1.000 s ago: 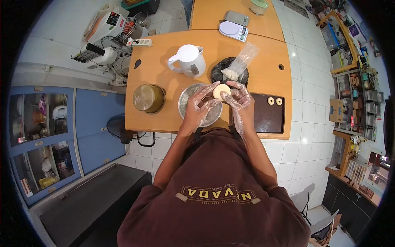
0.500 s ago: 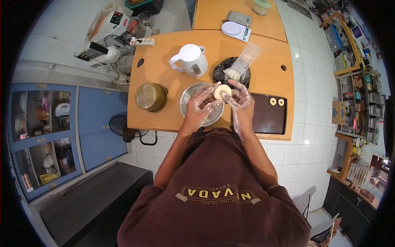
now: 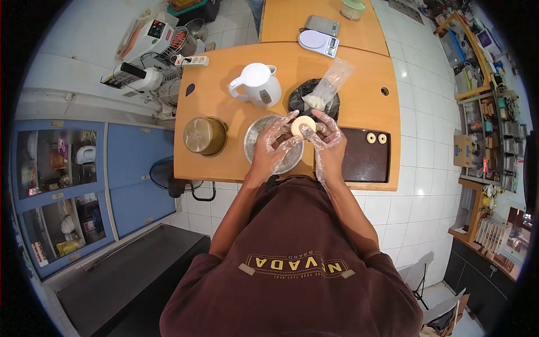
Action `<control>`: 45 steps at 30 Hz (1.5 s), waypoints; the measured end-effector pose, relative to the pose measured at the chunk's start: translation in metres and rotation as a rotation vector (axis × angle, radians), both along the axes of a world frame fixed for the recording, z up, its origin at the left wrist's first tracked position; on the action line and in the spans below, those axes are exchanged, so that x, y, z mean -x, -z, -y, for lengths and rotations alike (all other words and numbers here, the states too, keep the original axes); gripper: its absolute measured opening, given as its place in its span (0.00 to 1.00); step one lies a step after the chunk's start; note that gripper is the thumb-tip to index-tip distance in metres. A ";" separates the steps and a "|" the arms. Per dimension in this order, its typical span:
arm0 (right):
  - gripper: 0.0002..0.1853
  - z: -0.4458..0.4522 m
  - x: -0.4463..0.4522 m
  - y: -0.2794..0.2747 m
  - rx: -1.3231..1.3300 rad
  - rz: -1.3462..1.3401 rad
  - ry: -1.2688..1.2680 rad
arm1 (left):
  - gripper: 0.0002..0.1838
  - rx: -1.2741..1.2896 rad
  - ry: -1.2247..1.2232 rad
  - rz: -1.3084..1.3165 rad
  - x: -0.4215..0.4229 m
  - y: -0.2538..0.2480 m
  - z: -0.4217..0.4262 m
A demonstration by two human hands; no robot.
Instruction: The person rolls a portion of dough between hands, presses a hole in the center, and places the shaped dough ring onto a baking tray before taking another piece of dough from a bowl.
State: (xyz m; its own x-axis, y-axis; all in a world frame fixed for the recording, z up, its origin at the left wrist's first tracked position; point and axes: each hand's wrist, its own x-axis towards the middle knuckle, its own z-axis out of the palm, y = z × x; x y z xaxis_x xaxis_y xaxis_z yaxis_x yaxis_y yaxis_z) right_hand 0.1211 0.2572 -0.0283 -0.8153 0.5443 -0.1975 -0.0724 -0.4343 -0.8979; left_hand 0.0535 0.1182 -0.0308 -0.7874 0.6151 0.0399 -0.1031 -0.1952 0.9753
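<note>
A pale, round piece of dough (image 3: 303, 123) is held up between both hands over the front of the table. My left hand (image 3: 273, 144) pinches its left edge, and my right hand (image 3: 327, 140) grips the right side with the thumb pressed on its middle. White flour coats the fingers of both hands. Below and behind my left hand sits a metal bowl (image 3: 251, 136), partly hidden by it. To the right of my right hand lies a dark baking tray (image 3: 365, 160) with two small dough rings (image 3: 376, 138) near its back right corner.
A white electric kettle (image 3: 261, 87) stands behind the bowl. An upturned metal pot (image 3: 204, 136) is to the left. A clear bag of white powder (image 3: 331, 84) leans in a black-lined container (image 3: 297, 101). Kitchen scales (image 3: 318, 42) and a power strip (image 3: 192, 60) lie farther back.
Both hands still hold the dough in nearly the same place, with only slight finger movement. The whole view has shifted a little.
</note>
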 end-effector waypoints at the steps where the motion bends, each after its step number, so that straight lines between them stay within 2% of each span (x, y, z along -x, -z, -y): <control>1: 0.27 0.001 0.000 -0.001 0.011 -0.001 0.002 | 0.31 0.005 -0.007 0.003 0.000 -0.001 0.000; 6: 0.27 0.001 0.001 -0.001 0.016 -0.016 0.003 | 0.32 -0.008 -0.040 0.042 0.001 -0.002 -0.001; 15: 0.28 -0.005 0.002 -0.008 0.006 0.015 -0.085 | 0.23 0.065 -0.145 -0.021 0.009 0.001 0.001; 24: 0.27 -0.002 0.002 -0.005 0.005 0.030 -0.075 | 0.20 -0.013 -0.170 -0.080 0.009 0.002 -0.003; 27: 0.26 0.001 0.004 0.001 0.083 -0.037 -0.012 | 0.21 0.062 -0.147 -0.127 0.005 0.001 -0.004; 30: 0.25 0.000 0.004 0.000 0.070 -0.019 -0.003 | 0.24 -0.009 -0.085 0.019 -0.001 -0.004 -0.005; 36: 0.25 -0.003 0.002 -0.004 0.034 -0.008 -0.039 | 0.28 0.057 -0.081 -0.027 0.000 -0.015 -0.005; 39: 0.26 -0.003 0.002 -0.008 0.036 0.005 -0.024 | 0.30 0.091 -0.033 -0.120 0.005 -0.005 -0.001; 45: 0.27 0.002 0.002 -0.004 0.032 -0.028 0.076 | 0.32 0.031 0.018 -0.077 0.003 -0.003 -0.003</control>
State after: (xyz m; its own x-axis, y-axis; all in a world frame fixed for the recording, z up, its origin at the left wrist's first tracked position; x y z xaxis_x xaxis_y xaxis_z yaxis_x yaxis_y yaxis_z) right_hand 0.1192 0.2551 -0.0245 -0.7774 0.5986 -0.1933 -0.1314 -0.4550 -0.8807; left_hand 0.0500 0.1210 -0.0273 -0.7713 0.6314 0.0807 -0.0308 -0.1636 0.9860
